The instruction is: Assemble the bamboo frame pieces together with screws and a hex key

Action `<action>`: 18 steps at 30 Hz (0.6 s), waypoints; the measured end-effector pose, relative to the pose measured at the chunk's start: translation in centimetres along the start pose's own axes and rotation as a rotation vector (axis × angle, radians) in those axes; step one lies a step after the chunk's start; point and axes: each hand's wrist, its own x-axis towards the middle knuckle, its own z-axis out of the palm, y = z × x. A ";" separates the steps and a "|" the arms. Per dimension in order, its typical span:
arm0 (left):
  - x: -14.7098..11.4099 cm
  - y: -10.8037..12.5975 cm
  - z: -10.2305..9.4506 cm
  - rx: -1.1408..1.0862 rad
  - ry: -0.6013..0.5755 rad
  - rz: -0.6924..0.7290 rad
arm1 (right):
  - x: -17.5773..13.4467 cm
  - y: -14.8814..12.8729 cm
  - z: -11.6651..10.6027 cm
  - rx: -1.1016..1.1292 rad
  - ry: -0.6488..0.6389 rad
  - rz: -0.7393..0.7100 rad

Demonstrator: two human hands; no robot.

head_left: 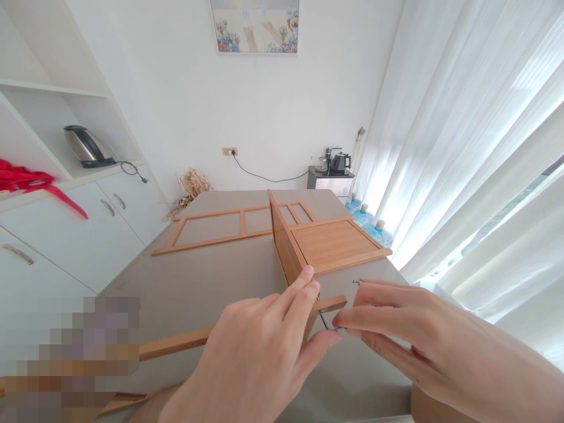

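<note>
In the head view, my left hand [259,343] grips the near end of a wooden frame, its rail [174,342] running off to the left. Two of its fingers lie against the edge of an upright wooden panel [282,244], and its thumb is beside a hex key [326,321]. Pinched in my right hand [414,326] is that thin bent metal key, its tip at the underside of a short wooden rail end [333,303]. Whether the tip sits in a screw head is too small to tell. Small metal screws [359,281] lie just beyond the right fingers.
Across the grey table [211,276] lie an open wooden frame [242,223] and a flat wooden panel [337,238]. Water bottles [379,230] stand by the curtain at right. A blurred patch hides the lower left. A kettle [88,147] sits on the left shelf.
</note>
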 end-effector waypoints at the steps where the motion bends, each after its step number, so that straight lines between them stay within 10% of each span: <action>1: 0.0 0.0 0.0 0.003 0.004 0.001 | 0.0 0.0 0.0 -0.003 -0.006 0.008; 18: 0.1 0.1 0.3 0.018 0.006 0.003 | -0.1 -0.2 0.0 -0.026 -0.008 0.003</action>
